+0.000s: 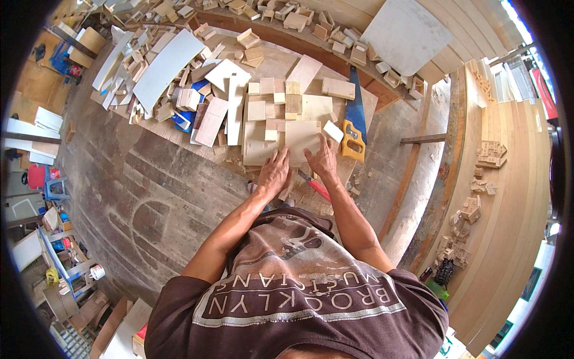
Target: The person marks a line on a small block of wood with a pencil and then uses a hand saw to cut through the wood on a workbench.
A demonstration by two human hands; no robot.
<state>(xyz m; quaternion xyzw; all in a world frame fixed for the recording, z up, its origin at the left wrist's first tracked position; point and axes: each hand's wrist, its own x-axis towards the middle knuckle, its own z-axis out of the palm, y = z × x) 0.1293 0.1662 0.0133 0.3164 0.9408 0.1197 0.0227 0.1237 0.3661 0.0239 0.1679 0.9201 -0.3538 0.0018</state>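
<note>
I'm remotely viewing a scuffed floor (125, 185) spreading leftward; long pale planks (511, 239) are running along the right, a blue stool (57, 189) is standing far left, and daylight is glaring upper right.

This is a woodworking workshop; a saw (354, 113) with a blue blade and a yellow handle lies on a bench (278, 60), to the right of pale wood blocks (257, 111); on the bench's left side, offcuts (212, 122) pile up loosely among white panels (170, 69); more small wood pieces (296, 21) crowd a ledge (263, 31) beyond the bench; long planks (520, 239) lie side by side along the right, with at least 2 clusters of small wooden parts (491, 154) on top; the floor (119, 179) is grey-brown, worn and scuffed; a blue stool (57, 188) and a white bucket (97, 272) stand amid mixed clutter at far left, partly too small to make out.
</note>
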